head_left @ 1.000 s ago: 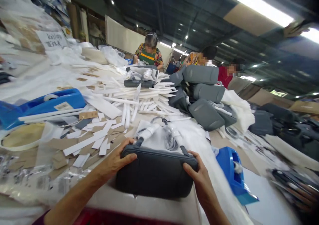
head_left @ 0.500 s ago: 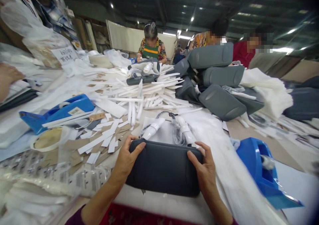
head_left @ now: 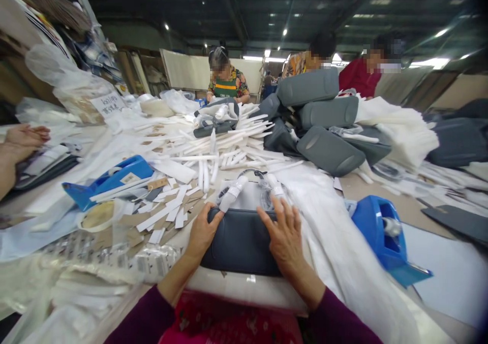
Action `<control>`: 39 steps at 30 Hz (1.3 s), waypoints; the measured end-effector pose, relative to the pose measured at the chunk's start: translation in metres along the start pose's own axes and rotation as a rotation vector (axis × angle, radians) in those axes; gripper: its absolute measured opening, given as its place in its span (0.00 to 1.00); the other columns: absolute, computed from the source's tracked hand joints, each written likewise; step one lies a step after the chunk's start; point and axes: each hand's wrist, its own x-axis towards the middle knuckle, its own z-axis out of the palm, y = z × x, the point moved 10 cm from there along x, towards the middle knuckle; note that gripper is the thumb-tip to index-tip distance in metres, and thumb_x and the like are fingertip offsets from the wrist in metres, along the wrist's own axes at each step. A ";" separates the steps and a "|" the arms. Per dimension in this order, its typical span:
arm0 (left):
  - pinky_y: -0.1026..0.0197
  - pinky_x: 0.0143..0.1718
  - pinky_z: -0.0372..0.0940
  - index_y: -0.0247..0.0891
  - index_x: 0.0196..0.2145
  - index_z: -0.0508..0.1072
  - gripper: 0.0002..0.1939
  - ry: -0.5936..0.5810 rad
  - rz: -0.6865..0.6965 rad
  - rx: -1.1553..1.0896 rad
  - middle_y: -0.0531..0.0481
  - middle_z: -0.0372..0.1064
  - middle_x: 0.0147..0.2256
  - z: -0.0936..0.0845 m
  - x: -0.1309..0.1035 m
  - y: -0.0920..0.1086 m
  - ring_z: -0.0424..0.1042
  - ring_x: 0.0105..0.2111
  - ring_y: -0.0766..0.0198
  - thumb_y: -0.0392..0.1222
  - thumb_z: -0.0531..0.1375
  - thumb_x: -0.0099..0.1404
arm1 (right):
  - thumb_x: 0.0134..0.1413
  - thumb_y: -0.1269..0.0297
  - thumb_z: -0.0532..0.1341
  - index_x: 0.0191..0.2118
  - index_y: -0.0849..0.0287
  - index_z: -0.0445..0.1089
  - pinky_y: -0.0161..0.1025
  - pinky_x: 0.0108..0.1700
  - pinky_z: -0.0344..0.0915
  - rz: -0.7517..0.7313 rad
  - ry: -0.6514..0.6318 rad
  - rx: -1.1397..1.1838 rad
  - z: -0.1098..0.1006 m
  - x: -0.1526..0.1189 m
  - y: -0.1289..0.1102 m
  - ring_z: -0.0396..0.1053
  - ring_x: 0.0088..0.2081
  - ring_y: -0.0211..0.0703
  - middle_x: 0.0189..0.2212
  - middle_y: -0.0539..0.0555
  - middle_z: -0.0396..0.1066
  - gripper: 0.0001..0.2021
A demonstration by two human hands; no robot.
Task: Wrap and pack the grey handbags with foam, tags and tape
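A dark grey bag point(head_left: 240, 245) lies flat on the table right in front of me. Its top left corner is in my left hand point(head_left: 201, 232), thumb on the front and fingers behind the edge. My right hand point(head_left: 284, 235) rests over the right part of the bag, fingers spread across its top edge and hiding that corner. Beyond the edge lie handle parts wrapped in white foam point(head_left: 233, 194) and a clear-wrapped strap point(head_left: 266, 194). The right fingertips are close to the right-hand wrapped part.
Blue tape dispensers stand at left point(head_left: 110, 179) and right point(head_left: 381, 237). Card scraps point(head_left: 171, 209) and white foam strips point(head_left: 244, 143) cover the middle. Grey bags point(head_left: 330, 151) are piled at back right. Co-workers point(head_left: 227, 77) sit across; another person's hand point(head_left: 25, 141) is at far left.
My right hand has come off its corner grip and spread over the bag's top right. My left hand still holds the left corner. The view has shifted slightly.
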 end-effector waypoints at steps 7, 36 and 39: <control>0.50 0.49 0.62 0.38 0.41 0.64 0.15 0.055 0.087 0.053 0.46 0.67 0.38 -0.015 -0.002 0.009 0.68 0.42 0.53 0.53 0.53 0.65 | 0.62 0.71 0.54 0.63 0.61 0.59 0.48 0.59 0.61 -0.318 -0.241 0.153 0.033 0.023 -0.056 0.61 0.57 0.50 0.59 0.60 0.64 0.24; 0.56 0.39 0.67 0.29 0.44 0.68 0.16 -0.073 0.048 -0.151 0.44 0.72 0.33 0.006 0.067 0.025 0.73 0.36 0.56 0.41 0.54 0.61 | 0.63 0.70 0.53 0.61 0.59 0.61 0.48 0.56 0.62 -0.303 -0.229 0.158 0.047 0.018 -0.049 0.63 0.55 0.49 0.56 0.62 0.66 0.21; 0.46 0.53 0.61 0.28 0.53 0.65 0.22 0.074 0.178 0.023 0.33 0.68 0.48 -0.004 0.064 0.056 0.67 0.51 0.47 0.34 0.55 0.61 | 0.62 0.71 0.54 0.61 0.60 0.61 0.47 0.56 0.62 -0.305 -0.234 0.160 0.047 0.019 -0.049 0.64 0.55 0.49 0.55 0.62 0.66 0.22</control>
